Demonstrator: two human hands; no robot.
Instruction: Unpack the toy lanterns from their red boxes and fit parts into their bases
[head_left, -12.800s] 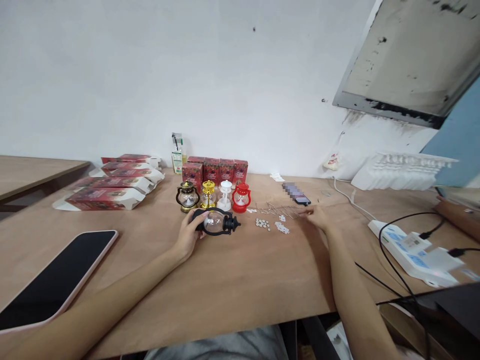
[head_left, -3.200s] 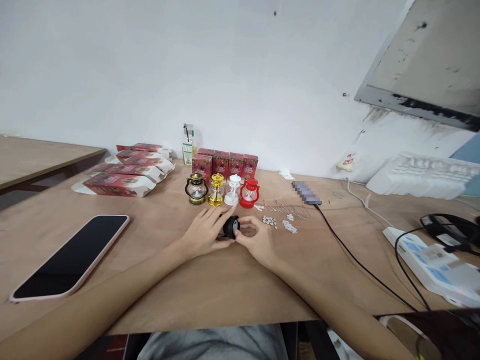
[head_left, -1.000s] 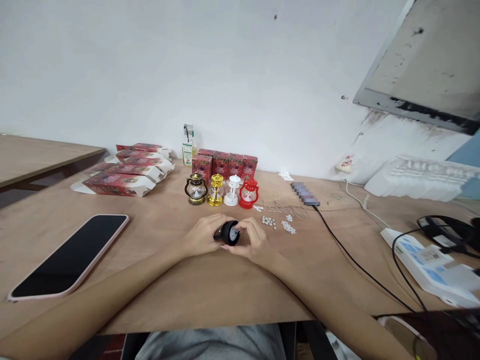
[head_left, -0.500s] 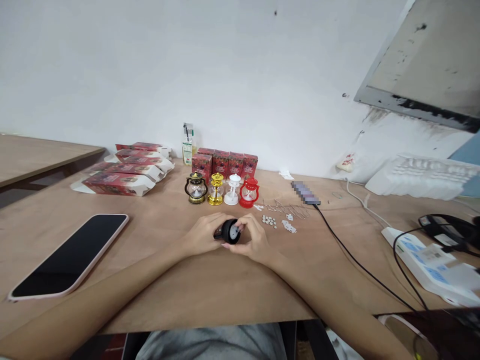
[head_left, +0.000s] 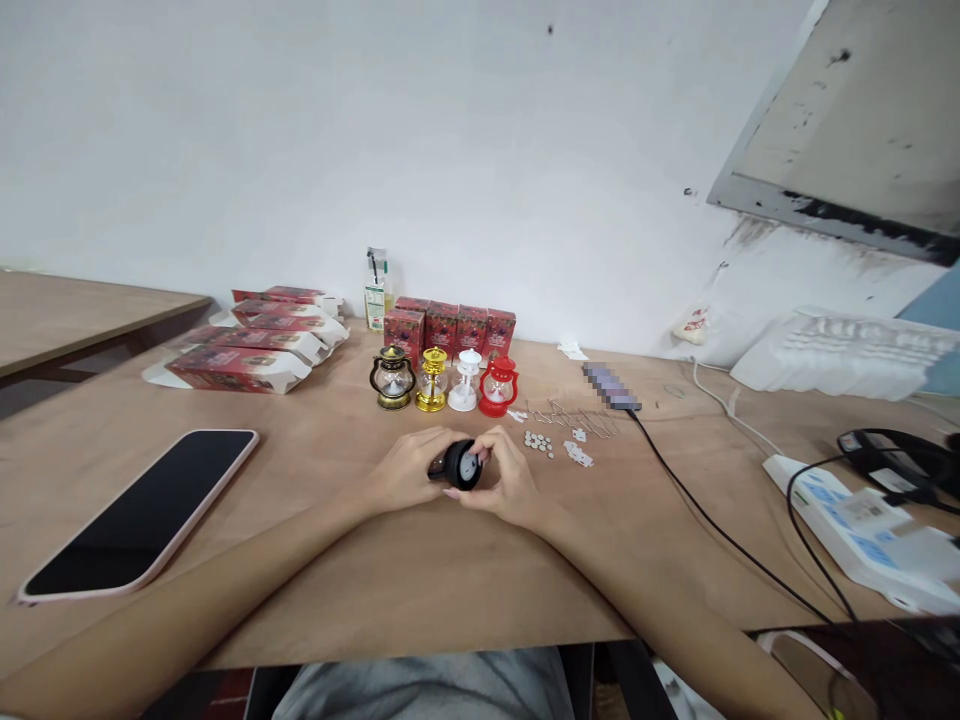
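A small black toy lantern [head_left: 459, 465] lies on its side at the table's middle, its round base turned toward me. My left hand [head_left: 405, 472] wraps round its body from the left. My right hand [head_left: 506, 478] curls over the base end, fingertips pinched at the base. Just behind stand a bronze lantern [head_left: 392, 379], a gold lantern [head_left: 432, 381], a white lantern [head_left: 463, 382] and a red lantern [head_left: 498, 386] in a row. Several button cells [head_left: 538, 442] and small white tabs [head_left: 580, 455] lie to the right.
Red cartons [head_left: 450, 327] stand behind the lanterns; flat red boxes [head_left: 244, 355] are stacked at left. A black phone [head_left: 142, 513] lies near left. A charging phone [head_left: 611, 387], black cable [head_left: 720, 535], power strip [head_left: 862, 525] and thin wire hooks [head_left: 574, 413] occupy the right side.
Since 12.8 s ago my right hand came from the small parts to the lantern's base. Over the last second both hands have stayed almost still on the lantern.
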